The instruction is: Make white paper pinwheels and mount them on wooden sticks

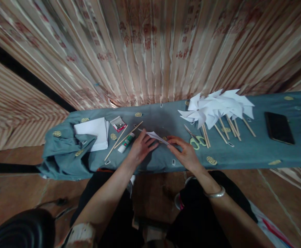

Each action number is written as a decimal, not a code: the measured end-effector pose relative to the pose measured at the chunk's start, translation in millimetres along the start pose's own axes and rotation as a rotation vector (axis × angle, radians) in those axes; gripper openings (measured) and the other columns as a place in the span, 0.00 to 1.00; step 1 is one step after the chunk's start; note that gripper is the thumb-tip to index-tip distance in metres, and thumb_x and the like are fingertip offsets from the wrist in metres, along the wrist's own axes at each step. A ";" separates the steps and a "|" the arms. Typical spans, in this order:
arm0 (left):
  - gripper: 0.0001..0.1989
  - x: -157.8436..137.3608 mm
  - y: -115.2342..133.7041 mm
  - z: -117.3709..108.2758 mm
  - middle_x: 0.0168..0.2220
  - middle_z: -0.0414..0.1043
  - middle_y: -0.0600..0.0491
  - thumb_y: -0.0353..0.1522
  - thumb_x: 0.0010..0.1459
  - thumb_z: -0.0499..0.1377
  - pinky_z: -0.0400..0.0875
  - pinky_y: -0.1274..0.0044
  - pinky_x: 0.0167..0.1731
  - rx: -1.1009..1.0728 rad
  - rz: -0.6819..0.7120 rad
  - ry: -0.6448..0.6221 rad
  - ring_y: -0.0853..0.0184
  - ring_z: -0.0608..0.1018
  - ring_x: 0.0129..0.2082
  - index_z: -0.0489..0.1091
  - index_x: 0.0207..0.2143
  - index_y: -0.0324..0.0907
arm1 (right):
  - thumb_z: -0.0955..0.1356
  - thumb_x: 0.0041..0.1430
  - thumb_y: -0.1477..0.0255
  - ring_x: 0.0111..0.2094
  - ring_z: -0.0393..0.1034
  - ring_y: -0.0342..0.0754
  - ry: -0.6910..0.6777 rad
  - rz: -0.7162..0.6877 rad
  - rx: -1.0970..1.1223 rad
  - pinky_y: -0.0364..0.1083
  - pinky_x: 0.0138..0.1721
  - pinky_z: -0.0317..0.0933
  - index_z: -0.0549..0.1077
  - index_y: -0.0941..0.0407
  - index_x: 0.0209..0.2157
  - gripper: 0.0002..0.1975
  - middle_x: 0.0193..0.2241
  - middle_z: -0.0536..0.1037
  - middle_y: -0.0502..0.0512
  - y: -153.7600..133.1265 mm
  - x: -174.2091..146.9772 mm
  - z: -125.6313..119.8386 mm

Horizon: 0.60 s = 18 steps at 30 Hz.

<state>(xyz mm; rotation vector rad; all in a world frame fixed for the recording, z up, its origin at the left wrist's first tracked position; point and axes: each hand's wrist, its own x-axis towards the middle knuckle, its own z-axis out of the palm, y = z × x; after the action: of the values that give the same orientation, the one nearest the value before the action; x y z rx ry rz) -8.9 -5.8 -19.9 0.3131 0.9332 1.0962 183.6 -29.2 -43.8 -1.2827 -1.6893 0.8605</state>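
Note:
A small white sheet of paper [155, 136] is stretched between my two hands above the cloth, seen nearly edge-on. My left hand [140, 148] pinches its left end between thumb and fingers, the other fingers spread below. At the right end, my right hand [182, 150] grips a corner with thumb and forefinger. Left of my left hand lie a glue stick [126, 143], two thin wooden sticks [116, 143] and an open box of pins [118, 124]. Scissors [197, 139] with pale green handles rest just beyond my right hand.
White paper pinwheels [219, 106] on wooden sticks are heaped at the back right. A dark phone [279, 127] lies farther right. White paper sheets [95, 132] are stacked at the left. A grey-green patterned cloth [245, 151] covers the narrow table, with a pleated curtain [150, 51] behind.

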 end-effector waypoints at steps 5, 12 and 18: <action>0.12 -0.2 -4.9 6.7 0.39 0.76 0.49 0.41 0.55 0.64 0.71 0.61 0.51 0.031 -0.021 -0.033 0.62 0.78 0.41 0.71 0.31 0.41 | 0.68 0.57 0.58 0.49 0.73 0.53 -0.015 0.033 0.057 0.52 0.50 0.66 0.77 0.52 0.40 0.15 0.46 0.79 0.56 -8.3 1.4 -1.1; 0.14 -1.7 -14.8 9.2 0.40 0.77 0.50 0.39 0.52 0.66 0.71 0.62 0.50 0.093 -0.019 -0.100 0.62 0.79 0.40 0.72 0.37 0.41 | 0.67 0.57 0.58 0.43 0.76 0.54 0.018 0.101 0.124 0.53 0.47 0.68 0.78 0.54 0.40 0.16 0.41 0.82 0.56 -3.5 5.6 -3.4; 0.16 -0.1 -18.2 9.3 0.36 0.80 0.50 0.28 0.41 0.65 0.73 0.69 0.44 0.106 -0.040 -0.176 0.60 0.80 0.38 0.74 0.37 0.40 | 0.68 0.54 0.56 0.36 0.77 0.56 0.175 0.257 0.169 0.52 0.38 0.70 0.79 0.56 0.34 0.17 0.34 0.83 0.57 11.0 11.3 -9.1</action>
<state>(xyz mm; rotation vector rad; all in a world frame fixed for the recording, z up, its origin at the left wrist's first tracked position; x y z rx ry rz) 9.6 -12.3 -25.8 0.4683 0.8384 0.9680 194.7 -15.2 -47.3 -1.4330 -1.3050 0.9872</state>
